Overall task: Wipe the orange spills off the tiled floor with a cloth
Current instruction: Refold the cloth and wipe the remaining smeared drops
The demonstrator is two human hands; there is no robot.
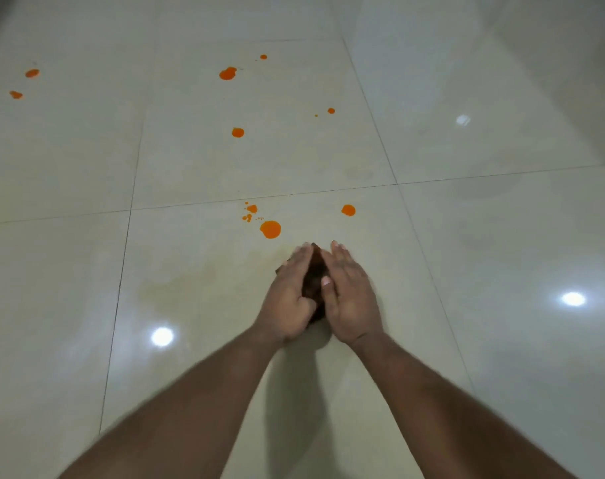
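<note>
While both forearms reach forward from the bottom edge of the view, the left hand (289, 293) and the right hand (351, 295) press a dark brown cloth (313, 283) flat against the tiled floor (501, 236). Each hand lies on one side of the cloth with fingers nearly straight and close together, palms down, the two hands angled toward each other so the fingertips almost meet at the far end. Only a narrow wedge of the cloth shows between them, plus a small corner past the left hand's outer edge; most of it is covered, so its full shape and size cannot be made out.

Just beyond the fingertips sits a large round orange spill (270, 229), with a cluster of small drops (251, 210) near it and another round spot (348, 210) to the right, all close to the tile's far grout line. More orange spots lie on the next tile away, and two near the floor's far left edge. A faint yellowish smear (204, 274) spreads left of the hands. Bright ceiling-light reflections glare on the glossy tiles.
</note>
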